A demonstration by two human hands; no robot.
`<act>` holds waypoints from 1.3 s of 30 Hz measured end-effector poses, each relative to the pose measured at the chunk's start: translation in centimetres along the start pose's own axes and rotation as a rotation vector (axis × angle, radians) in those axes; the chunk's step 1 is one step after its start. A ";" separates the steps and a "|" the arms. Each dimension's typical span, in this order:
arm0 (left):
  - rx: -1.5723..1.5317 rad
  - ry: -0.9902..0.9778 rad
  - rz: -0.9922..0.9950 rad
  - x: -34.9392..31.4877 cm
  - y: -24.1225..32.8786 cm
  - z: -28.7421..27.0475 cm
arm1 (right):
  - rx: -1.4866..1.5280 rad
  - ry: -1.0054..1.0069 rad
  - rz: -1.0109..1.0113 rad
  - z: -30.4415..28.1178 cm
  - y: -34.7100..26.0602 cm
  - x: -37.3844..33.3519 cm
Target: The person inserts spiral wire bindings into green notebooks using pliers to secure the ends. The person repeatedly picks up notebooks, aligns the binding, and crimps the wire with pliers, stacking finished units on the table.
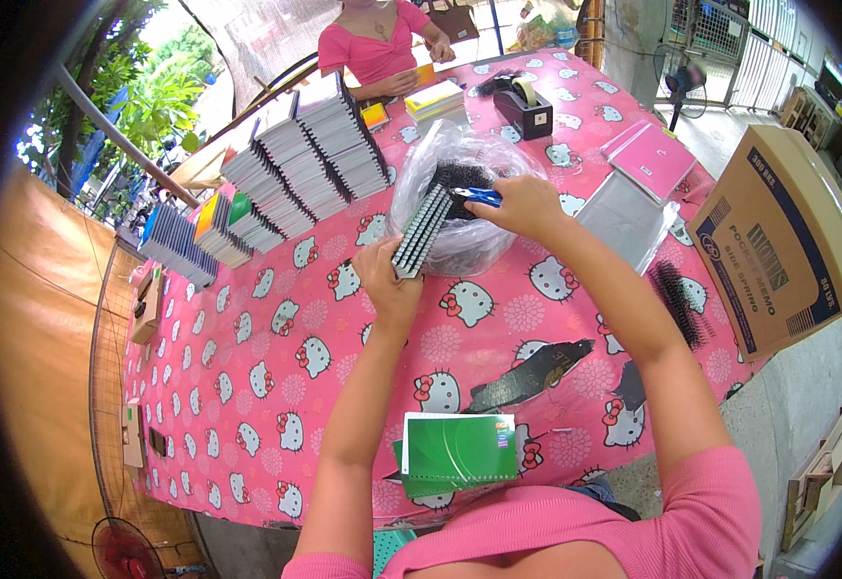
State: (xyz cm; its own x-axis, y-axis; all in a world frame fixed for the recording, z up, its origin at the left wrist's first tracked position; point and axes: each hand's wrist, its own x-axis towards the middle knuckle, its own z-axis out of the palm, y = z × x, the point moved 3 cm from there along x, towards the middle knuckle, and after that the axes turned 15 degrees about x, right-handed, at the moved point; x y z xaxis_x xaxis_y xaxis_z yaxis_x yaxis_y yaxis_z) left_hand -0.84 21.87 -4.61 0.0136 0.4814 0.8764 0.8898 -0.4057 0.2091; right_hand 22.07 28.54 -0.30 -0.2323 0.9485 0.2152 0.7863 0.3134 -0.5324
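Observation:
My left hand (382, 275) is closed around a small stack of spiral-bound notebooks (423, 232), its rows of dark coils facing up. My right hand (525, 205) grips blue-handled pliers (481, 197), whose tip is at the far end of that stack. Both hands work over a clear plastic bag (464, 256) with a mass of black spiral coils (464, 176) inside. Close to my body lie green notebooks (459, 449) with a row of holes along the lower edge.
Tall stacks of spiral notebooks (319, 145) stand at the far left. A tape dispenser (527, 111) and pink notebooks (652, 159) lie beyond the bag. At right are loose black coils (676, 304) and a cardboard box (778, 241). Another person (372, 43) sits across the table.

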 end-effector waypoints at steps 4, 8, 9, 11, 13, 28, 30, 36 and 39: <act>-0.007 0.015 -0.005 0.1 0.2 0.0 | 0.023 0.222 -0.143 0.3 0.5 -0.1; -0.009 0.024 -0.007 0.2 0.2 0.0 | -0.044 0.279 -0.239 0.3 0.2 0.2; -0.011 0.024 -0.006 0.2 0.2 0.0 | -0.039 0.282 -0.240 0.3 0.2 0.3; -0.015 0.027 0.008 0.2 0.2 -0.1 | -0.030 0.286 -0.246 0.2 -0.1 0.3; -0.014 0.025 0.017 0.2 0.3 -0.4 | -0.021 0.189 -0.148 0.0 -0.3 0.3; 0.088 -0.012 0.133 0.4 0.2 -1.4 | 0.076 0.176 -0.256 -2.1 -1.7 -1.0; 0.111 -0.006 0.149 0.4 0.1 -1.5 | 0.041 0.223 -0.302 -2.4 -1.9 -1.0; 0.107 0.013 0.170 0.6 0.0 -2.0 | -0.029 0.325 -0.403 -3.1 -2.4 -1.5; 0.099 0.005 0.182 0.8 0.3 -2.4 | -0.032 0.312 -0.406 -3.2 -2.9 -1.5</act>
State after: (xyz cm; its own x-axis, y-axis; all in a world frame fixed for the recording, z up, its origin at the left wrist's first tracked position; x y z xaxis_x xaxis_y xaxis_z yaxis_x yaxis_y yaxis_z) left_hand -1.66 20.22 -2.79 0.1762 0.4030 0.8981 0.9135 -0.4068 0.0034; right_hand 22.02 26.05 3.56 -0.3450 0.6902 0.6361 0.6860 0.6480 -0.3309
